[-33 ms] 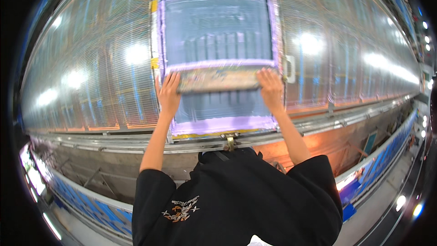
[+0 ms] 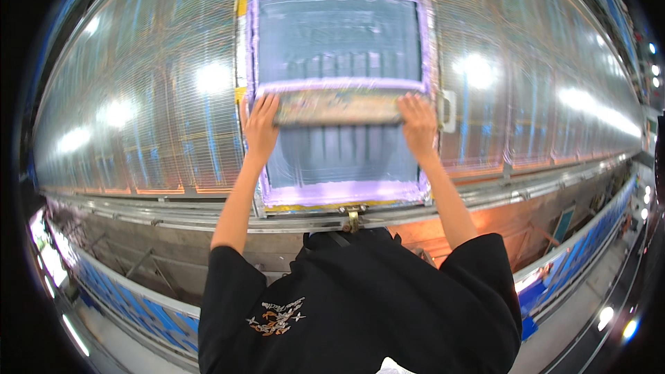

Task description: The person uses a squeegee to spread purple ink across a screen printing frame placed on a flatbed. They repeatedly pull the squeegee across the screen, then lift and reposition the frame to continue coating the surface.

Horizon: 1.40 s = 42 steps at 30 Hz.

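Left hand [image 2: 261,123] gripping the nine o'clock end of the tan squeegee [image 2: 339,107], right hand [image 2: 418,123] gripping three! It spans mid-screen, knuckles tight by the side rails of the printing frame [image 2: 430,41]. Mesh [image 2: 339,24] opens toward twelve, less toward six. Squeegee and purple ink ridge [image 2: 339,84] have both slid twelve-ward since the earlier frame!

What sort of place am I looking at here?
Probably a screen-printing workshop: the left hand and right hand hold a smeared bar across a framed screen streaked with purple, which lies over a long, shiny table.
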Each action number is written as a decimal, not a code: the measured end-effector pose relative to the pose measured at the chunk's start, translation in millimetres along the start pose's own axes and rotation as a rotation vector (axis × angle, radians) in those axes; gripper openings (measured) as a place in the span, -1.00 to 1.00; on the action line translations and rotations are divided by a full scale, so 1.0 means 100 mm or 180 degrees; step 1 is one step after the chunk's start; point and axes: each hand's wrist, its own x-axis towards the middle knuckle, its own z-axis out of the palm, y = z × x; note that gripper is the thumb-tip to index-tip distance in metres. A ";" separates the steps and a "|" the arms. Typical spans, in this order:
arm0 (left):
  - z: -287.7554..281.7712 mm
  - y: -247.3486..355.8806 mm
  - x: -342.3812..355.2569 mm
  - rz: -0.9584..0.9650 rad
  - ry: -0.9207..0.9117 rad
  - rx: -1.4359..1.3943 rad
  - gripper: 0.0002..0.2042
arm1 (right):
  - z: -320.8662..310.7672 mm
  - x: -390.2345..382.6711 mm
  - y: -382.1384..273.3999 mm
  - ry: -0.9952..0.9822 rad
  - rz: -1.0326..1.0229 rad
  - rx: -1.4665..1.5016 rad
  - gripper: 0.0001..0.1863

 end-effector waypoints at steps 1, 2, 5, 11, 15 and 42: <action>0.07 -0.11 0.40 0.0043 0.0146 -0.0008 -0.36 | 0.13 0.39 0.15 0.0090 -0.0033 -0.0042 -0.35; 0.13 -0.22 0.82 0.0132 0.0248 0.0085 -0.38 | 0.21 0.80 0.26 0.0172 -0.0104 -0.0101 -0.36; 0.39 -0.92 1.98 0.0410 0.0392 0.0150 -0.44 | 0.39 2.09 0.78 0.0112 -0.0371 0.0305 -0.49; 0.05 -1.30 3.57 -0.0226 -0.1174 0.0448 -0.69 | -0.02 3.70 1.03 -0.1302 0.0100 0.0131 -0.68; 0.19 -0.95 3.29 -0.0270 -0.0441 0.0183 -0.70 | 0.22 3.38 0.96 -0.0824 0.0409 0.0318 -0.64; -0.55 0.46 -1.91 -0.0590 -0.1232 -0.0089 -0.71 | -0.72 -0.52 0.46 -0.0288 0.0976 0.1191 -0.30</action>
